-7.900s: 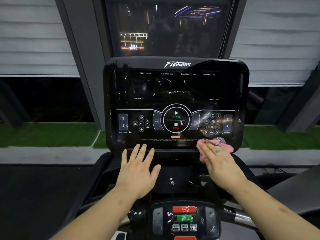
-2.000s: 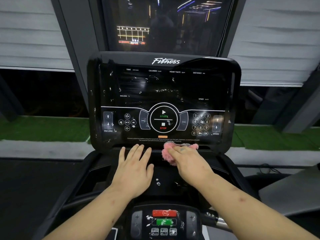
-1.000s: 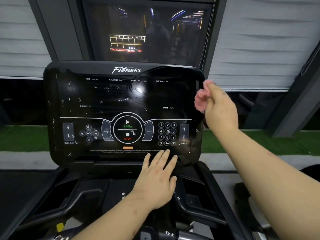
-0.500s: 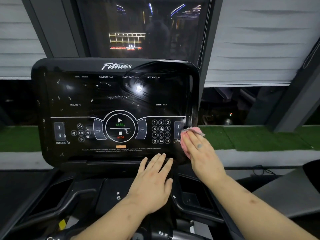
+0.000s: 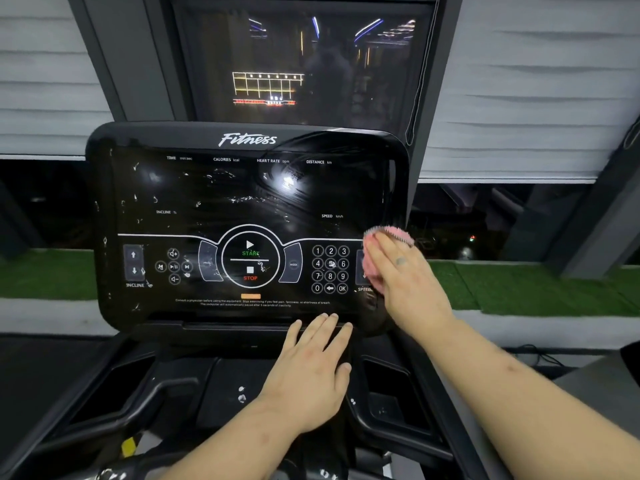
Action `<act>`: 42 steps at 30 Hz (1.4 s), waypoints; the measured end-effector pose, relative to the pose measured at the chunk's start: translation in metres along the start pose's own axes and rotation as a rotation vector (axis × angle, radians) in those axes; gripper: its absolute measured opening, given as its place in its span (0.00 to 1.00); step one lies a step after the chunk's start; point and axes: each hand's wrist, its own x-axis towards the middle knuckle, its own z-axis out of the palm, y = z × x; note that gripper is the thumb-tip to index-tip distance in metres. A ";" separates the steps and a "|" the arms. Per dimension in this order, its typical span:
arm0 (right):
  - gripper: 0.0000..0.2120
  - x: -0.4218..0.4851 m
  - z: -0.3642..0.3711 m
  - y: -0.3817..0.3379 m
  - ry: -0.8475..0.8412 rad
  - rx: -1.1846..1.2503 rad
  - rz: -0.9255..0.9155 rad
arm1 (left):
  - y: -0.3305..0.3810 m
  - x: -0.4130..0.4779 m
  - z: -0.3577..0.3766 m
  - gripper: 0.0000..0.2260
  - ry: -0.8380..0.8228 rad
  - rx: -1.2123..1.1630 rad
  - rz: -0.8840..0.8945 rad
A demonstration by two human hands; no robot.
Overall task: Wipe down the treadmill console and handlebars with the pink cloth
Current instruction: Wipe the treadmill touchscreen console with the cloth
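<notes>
The black treadmill console (image 5: 242, 188) stands upright in front of me, its glossy screen speckled with white flecks. My right hand (image 5: 405, 278) presses the pink cloth (image 5: 394, 235) flat against the console's right edge, over the SPEED buttons, with its fingers straight on the cloth. The cloth shows above and to the left of my fingers. My left hand (image 5: 311, 368) lies flat, fingers straight, on the ledge just under the console's lower right part. A dark handlebar (image 5: 152, 393) curves below the console on the left.
Behind the console a dark window (image 5: 298, 64) reflects lights, with grey blinds (image 5: 519, 98) on both sides. A strip of green turf (image 5: 519, 285) runs behind the machine. Recessed black pockets (image 5: 388, 382) sit in the deck below the console.
My right hand with the cloth came down the console's right edge from its upper part to the lower corner, then rose a little to the SPEED buttons. The left hand stayed on the ledge.
</notes>
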 end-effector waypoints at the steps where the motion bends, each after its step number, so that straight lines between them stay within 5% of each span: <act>1: 0.28 0.018 -0.003 0.005 0.014 -0.019 -0.006 | 0.000 0.000 0.000 0.29 0.001 -0.002 -0.001; 10: 0.34 0.129 -0.034 0.030 0.050 -0.107 0.038 | -0.001 0.000 0.001 0.28 -0.005 -0.013 0.002; 23: 0.32 0.000 0.005 -0.009 0.014 -0.093 -0.092 | -0.004 0.001 0.000 0.27 -0.004 -0.006 0.014; 32: 0.38 -0.074 0.025 -0.011 -0.166 -0.113 -0.226 | -0.003 0.001 -0.001 0.27 0.003 -0.009 0.010; 37: 0.34 -0.066 0.016 -0.002 -0.181 -0.118 -0.283 | -0.004 0.001 -0.001 0.28 0.005 -0.017 0.011; 42: 0.30 0.013 -0.007 0.023 -0.016 -0.072 -0.212 | -0.004 0.001 -0.001 0.27 0.001 -0.037 0.002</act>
